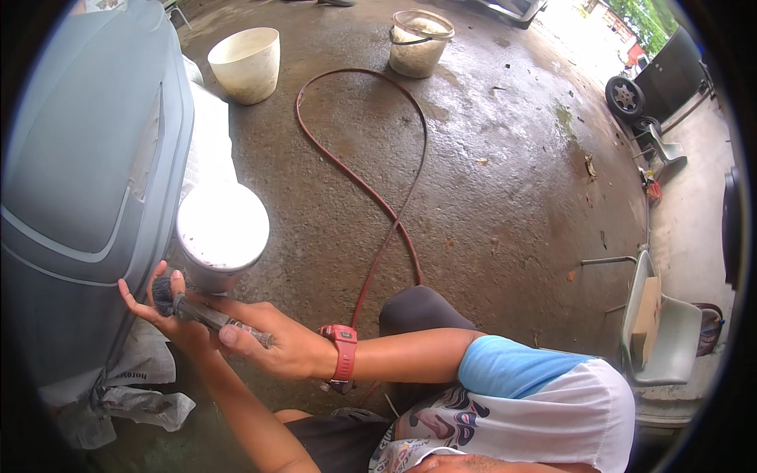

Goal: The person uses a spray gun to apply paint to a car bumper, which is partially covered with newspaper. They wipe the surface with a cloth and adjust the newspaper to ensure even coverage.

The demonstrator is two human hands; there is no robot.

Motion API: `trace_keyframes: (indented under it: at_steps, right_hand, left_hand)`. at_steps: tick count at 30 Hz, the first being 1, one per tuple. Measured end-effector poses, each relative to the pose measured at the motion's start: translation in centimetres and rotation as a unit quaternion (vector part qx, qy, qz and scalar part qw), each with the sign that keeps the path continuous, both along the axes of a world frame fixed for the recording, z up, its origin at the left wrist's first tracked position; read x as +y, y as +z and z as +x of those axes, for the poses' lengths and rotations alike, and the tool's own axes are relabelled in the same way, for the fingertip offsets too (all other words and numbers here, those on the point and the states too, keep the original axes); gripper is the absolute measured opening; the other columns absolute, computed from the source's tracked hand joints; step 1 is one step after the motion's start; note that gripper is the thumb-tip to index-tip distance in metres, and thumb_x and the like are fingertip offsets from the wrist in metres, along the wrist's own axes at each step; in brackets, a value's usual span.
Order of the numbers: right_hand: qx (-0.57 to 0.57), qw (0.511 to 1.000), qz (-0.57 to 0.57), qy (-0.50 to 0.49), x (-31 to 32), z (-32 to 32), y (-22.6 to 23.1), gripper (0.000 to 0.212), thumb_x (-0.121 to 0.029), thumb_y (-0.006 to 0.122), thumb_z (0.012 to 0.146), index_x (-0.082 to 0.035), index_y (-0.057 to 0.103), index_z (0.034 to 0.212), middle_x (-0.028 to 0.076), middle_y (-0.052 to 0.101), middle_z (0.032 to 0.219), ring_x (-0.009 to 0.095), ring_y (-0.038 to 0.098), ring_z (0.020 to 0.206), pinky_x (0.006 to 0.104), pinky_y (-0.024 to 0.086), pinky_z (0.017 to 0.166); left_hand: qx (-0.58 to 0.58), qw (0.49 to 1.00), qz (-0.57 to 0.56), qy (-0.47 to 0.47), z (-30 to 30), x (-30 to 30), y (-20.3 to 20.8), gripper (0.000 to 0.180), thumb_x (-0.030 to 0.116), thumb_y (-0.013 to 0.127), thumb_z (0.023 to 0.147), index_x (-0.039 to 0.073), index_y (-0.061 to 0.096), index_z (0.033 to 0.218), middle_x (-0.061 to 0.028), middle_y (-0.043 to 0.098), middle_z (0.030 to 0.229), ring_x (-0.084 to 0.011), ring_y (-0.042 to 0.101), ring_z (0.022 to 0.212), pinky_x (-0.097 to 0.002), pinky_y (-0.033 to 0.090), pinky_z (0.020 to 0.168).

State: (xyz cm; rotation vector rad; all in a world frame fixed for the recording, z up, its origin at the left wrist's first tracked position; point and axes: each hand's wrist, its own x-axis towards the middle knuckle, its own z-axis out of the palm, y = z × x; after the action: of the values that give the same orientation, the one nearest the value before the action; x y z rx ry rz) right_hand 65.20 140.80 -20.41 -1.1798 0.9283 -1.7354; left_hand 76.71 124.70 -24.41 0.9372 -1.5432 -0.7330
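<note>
My right hand (280, 340), with a red watch on its wrist, is closed around the dark handle of a brush-like tool (206, 315). The tool's round black bristled head (163, 296) points left. Just behind that head is my left hand (185, 327), its fingers spread and partly hidden by the tool; whether it touches the bristles I cannot tell. The left fingertips are close to a large matte grey car body panel (95, 150). Beyond both hands stands a round tub with a white top (223, 226).
Newspaper and plastic sheeting (146, 386) hang along the panel's lower edge. A red hose (347, 165) loops over the wet concrete floor. Farther back are a cream bucket (248, 67) and a dirty handled bucket (422, 47). Chairs (666, 339) and a wheel (624, 98) line the right side.
</note>
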Motion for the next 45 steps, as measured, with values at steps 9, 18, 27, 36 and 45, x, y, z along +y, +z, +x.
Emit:
trace_keyframes:
  at_steps: [9,18,27,36,45]
  right_hand:
    - [-0.010,1.000,0.002,0.007,0.3,0.1,0.5,0.061,-0.036,0.047,0.115,-0.001,0.041,0.164,0.032,0.067,0.137,0.047,0.068,0.124,0.0487,0.051,0.107]
    - [-0.005,1.000,0.016,0.023,0.6,0.0,0.5,0.061,-0.036,0.048,0.115,-0.002,0.039,0.166,0.033,0.068,0.134,0.046,0.070,0.119,0.0484,0.051,0.105]
    - [-0.006,1.000,-0.008,0.013,0.7,0.1,0.4,0.061,-0.036,0.047,0.116,-0.004,0.039,0.166,0.032,0.066,0.141,0.047,0.068,0.123,0.0485,0.050,0.108]
    - [0.006,0.999,0.018,0.029,0.9,-0.1,0.6,0.061,-0.034,0.047,0.115,-0.003,0.038,0.167,0.031,0.061,0.148,0.044,0.063,0.135,0.0475,0.047,0.114]
    - [-0.016,1.000,-0.005,0.023,0.6,0.2,0.2,0.062,-0.036,0.046,0.116,-0.004,0.037,0.168,0.024,0.072,0.103,0.030,0.069,0.090,0.0420,0.054,0.091]
  left_hand:
    - [0.015,1.000,0.014,-0.023,0.5,-0.1,0.1,0.088,0.013,0.077,0.099,0.009,0.021,0.167,-0.0156,0.069,0.129,-0.0253,0.067,0.116,-0.0397,0.057,0.098]
    - [-0.006,1.000,0.003,-0.013,0.2,0.2,0.2,0.087,0.010,0.075,0.099,0.007,0.022,0.167,-0.0152,0.069,0.128,-0.0268,0.065,0.119,-0.0436,0.053,0.106]
    - [-0.021,1.000,-0.003,-0.009,0.0,0.8,0.7,0.089,0.010,0.075,0.098,0.006,0.020,0.167,-0.0131,0.068,0.128,-0.0277,0.063,0.124,-0.0434,0.052,0.107]
    - [-0.017,0.999,0.029,-0.013,0.0,1.1,1.3,0.087,0.011,0.074,0.098,0.008,0.022,0.167,-0.0150,0.069,0.129,-0.0262,0.063,0.123,-0.0441,0.051,0.107]
    - [0.003,1.000,0.026,0.014,-0.1,0.6,0.9,0.090,0.011,0.075,0.098,0.011,0.020,0.169,-0.0149,0.068,0.131,-0.0262,0.064,0.119,-0.0407,0.057,0.100]
